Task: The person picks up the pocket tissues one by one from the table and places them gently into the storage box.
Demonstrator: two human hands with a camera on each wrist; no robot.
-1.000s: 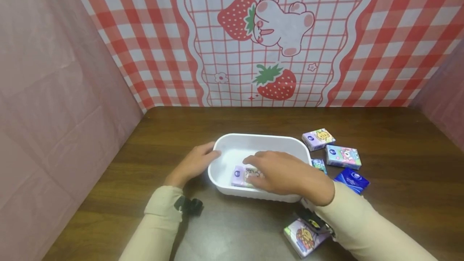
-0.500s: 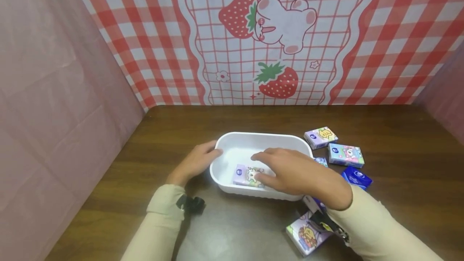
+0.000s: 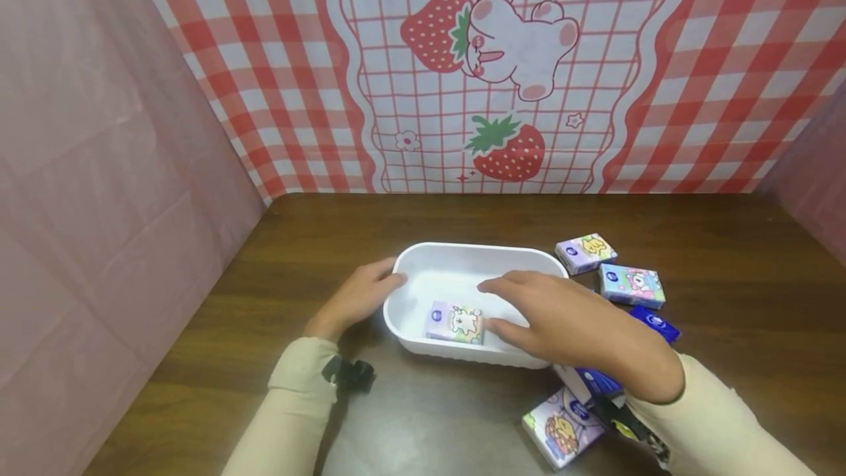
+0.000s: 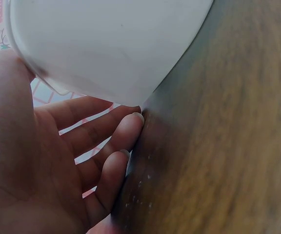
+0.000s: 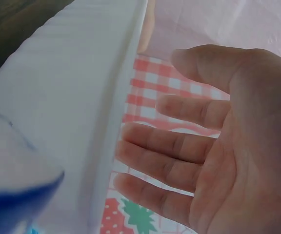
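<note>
A white plastic bin (image 3: 476,250) stands on the table, with one lilac tissue pack (image 3: 456,322) printed with a white cartoon animal lying flat inside. My left hand (image 3: 353,298) grips the bin's left end: the thumb (image 4: 13,73) hooks over the rim while the fingers (image 4: 123,129) are bent outside, near the tabletop. Over the bin's right side is my right hand (image 3: 562,318), its fingers loosely extended and apart from the pack. Nothing is between its thumb and fingers in the right wrist view.
Right of the bin lie a yellow-figure tissue pack (image 3: 586,253), a light-blue pack (image 3: 631,285) and a dark-blue pack (image 3: 656,323). Nearer are a blue-and-white pack (image 3: 598,382) and a lilac pack (image 3: 562,428), partly under the right wrist. A checked cloth (image 3: 284,79) hangs behind the table.
My right hand has drawn back to the right from the tissue pack in the bin, uncovering it. My left hand stays on the bin's end.
</note>
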